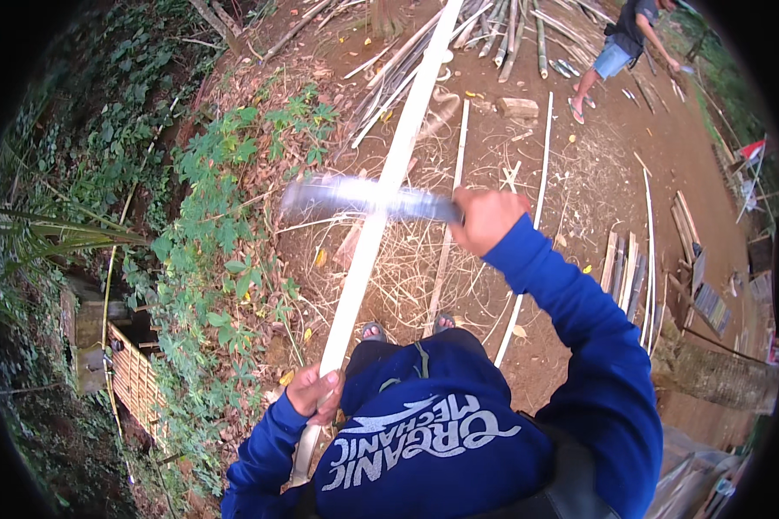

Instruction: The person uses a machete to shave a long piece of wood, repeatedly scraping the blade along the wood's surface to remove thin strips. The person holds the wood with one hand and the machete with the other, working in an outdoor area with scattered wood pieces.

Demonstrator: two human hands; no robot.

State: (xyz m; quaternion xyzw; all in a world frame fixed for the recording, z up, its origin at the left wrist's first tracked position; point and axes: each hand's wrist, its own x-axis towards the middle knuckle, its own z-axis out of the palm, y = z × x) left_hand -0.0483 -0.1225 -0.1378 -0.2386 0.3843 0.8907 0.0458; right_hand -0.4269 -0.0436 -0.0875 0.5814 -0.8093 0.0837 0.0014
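Observation:
A long pale bamboo strip runs from beside my left hip up past the top of the view. Around its near end my left hand is closed, the thumb lying on top. My right hand grips a machete by its handle, and the blade points left. That blade is smeared by motion and lies across the strip about midway along; whether it touches the strip I cannot tell. A thin curled shaving shows blurred beside the strip, farther out.
Shavings litter the brown ground around my feet. Several thin strips lie to the right. Bamboo poles are piled at the far side. Another person stands at the far right. Green plants cover the left slope.

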